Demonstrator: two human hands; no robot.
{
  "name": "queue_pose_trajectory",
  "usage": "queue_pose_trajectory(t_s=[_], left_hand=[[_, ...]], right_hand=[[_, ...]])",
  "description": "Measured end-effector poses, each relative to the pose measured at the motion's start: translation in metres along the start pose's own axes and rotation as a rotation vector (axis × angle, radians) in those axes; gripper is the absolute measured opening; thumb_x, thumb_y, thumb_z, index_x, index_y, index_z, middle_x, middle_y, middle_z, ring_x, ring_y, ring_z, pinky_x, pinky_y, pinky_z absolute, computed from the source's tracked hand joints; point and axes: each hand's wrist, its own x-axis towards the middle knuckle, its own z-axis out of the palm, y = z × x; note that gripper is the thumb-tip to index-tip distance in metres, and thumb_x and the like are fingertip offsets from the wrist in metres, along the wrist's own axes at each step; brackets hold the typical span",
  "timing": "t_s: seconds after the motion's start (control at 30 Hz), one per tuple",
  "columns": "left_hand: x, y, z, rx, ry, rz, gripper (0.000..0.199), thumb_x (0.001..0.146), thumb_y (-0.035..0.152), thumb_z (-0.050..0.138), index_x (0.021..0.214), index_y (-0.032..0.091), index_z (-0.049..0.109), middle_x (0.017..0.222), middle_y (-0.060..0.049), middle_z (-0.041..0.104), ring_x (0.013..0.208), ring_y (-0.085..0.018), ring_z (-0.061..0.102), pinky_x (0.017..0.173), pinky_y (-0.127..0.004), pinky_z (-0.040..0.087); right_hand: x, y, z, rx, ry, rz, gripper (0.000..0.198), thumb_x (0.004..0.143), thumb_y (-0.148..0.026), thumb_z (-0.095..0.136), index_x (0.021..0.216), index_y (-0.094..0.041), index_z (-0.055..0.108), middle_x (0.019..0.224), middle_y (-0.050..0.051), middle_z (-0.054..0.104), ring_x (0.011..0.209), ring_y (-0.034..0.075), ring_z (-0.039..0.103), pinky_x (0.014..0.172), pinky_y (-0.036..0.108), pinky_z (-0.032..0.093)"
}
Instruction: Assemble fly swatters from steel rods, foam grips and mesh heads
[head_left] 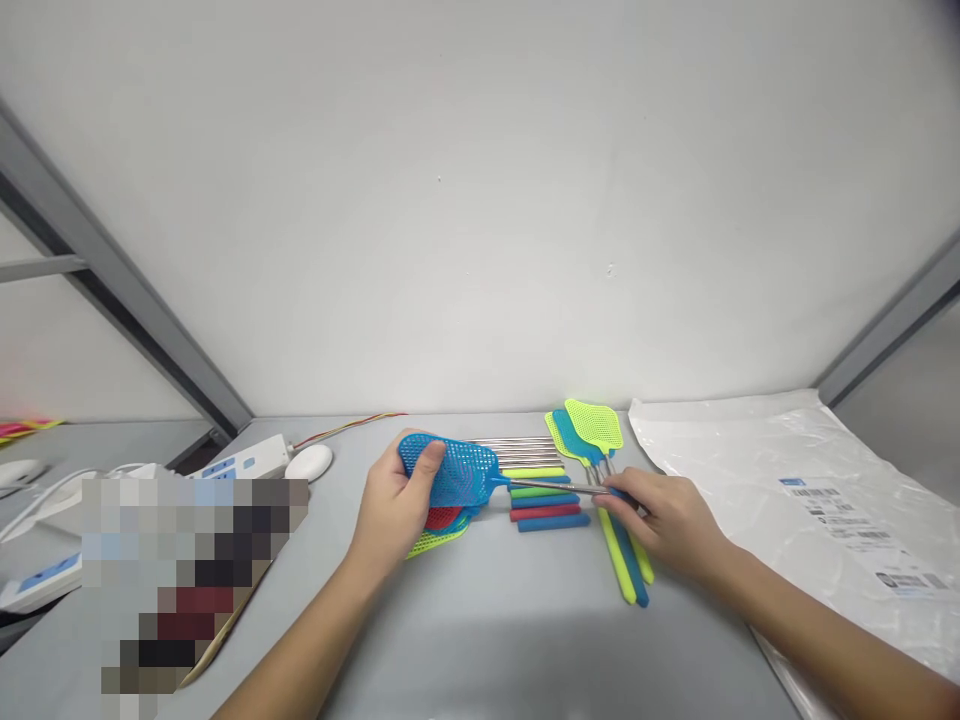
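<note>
Currently both hands are on one piece. Left hand (397, 495) is clamped on a blue plastic mesh swatter head (461, 475), thumb pressed on the upper face, other fingers mostly hidden behind. Right hand (664, 515) has thumb and fingers pinched together at the right end of a thin silver metal rod (555, 486), which runs from the head's neck; a bit of blue shows under those fingers, can't tell if it's a foam grip on the rod. So the piece spans between the hands, head left, rod roughly level. Step in hand reads as putting one swatter together, head and rod apparently already joined. Next move calls for a steady hold at both ends, any push kept in line with the rod so the neck doesn't bend.

Under the left hand: red, blue and yellow-green mesh heads (442, 518), piled; contact with the held head unclear. By the right hand, three whole swatters (616, 555) with yellow-green and blue grips, heads toward the wall. Farther, between the hands: loose yellow-green, green, blue and red foam tubes (544, 513), side by side. Beyond those, bare silver rods (521, 452). Right side, large white plastic mailer (720, 460). Back, plain white wall (465, 230).
</note>
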Motion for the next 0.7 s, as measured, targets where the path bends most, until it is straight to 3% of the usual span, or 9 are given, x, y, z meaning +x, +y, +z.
queue_pose_trajectory(t_s=[0.17,0.4,0.7], left_hand=[[0.001,-0.003,0.005,-0.052,-0.047,-0.115,0.04,0.081,0.058,0.056,0.078,0.017,0.056,0.071,-0.001,0.064,0.065,-0.018,0.061,0.061,-0.028,0.051],[-0.016,0.001,0.024,-0.169,-0.255,-0.212,0.039,0.082,0.052,0.058,0.098,0.017,0.059,0.093,-0.007,0.07,0.082,-0.023,0.068,0.069,-0.034,0.055],[-0.021,0.004,0.032,-0.23,-0.249,-0.262,0.039,0.083,0.05,0.059,0.107,0.019,0.055,0.097,-0.005,0.068,0.084,-0.022,0.067,0.07,-0.033,0.056]], right_hand=[[0.0,0.002,0.0,-0.054,-0.017,-0.045,0.022,0.096,-0.034,0.047,0.087,-0.02,0.061,0.066,-0.002,0.059,0.052,0.01,0.05,0.051,0.024,0.029],[-0.001,-0.012,-0.003,-0.078,-0.008,-0.117,0.02,0.096,-0.032,0.048,0.088,-0.019,0.061,0.066,-0.002,0.059,0.055,0.011,0.051,0.052,0.025,0.028],[0.0,-0.016,-0.005,-0.132,-0.004,-0.114,0.02,0.095,-0.033,0.049,0.09,-0.019,0.062,0.067,-0.002,0.061,0.055,0.012,0.052,0.051,0.027,0.027]])
